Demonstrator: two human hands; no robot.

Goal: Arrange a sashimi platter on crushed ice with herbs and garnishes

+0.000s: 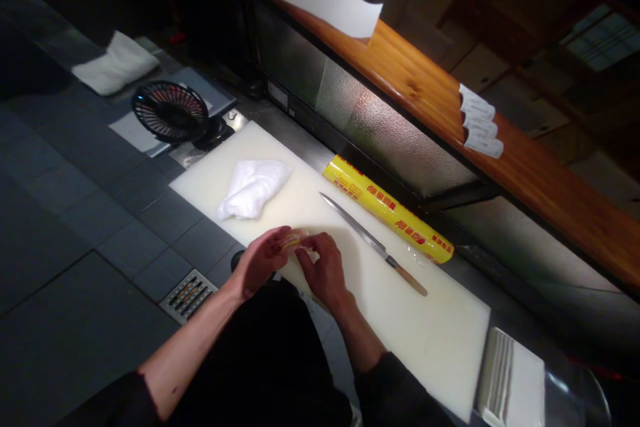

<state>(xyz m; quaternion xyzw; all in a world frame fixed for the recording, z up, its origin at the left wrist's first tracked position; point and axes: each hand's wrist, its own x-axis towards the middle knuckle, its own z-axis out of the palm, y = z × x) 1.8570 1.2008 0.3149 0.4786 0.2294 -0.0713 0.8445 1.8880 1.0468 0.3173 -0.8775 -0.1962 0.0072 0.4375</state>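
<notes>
Held between left hand [260,261] and right hand [326,269], fingers curled closed: one small film-wrapped piece [294,240]; nearby, one knife [373,243], one yellow wrap roll [387,209], one cloth [253,190].

The yellowish piece [293,241] is filling the gap between the left grip [260,261] and the right grip [325,270]. The knife [373,243] is lying just ahead of the right grip, blocking a straight reach toward the film roll [387,209]. The towel [254,189] is sitting ahead of the left grip, leaving a free lane of cutting board [430,347] between it and the knife. More free board is stretching beyond the right grip.
</notes>
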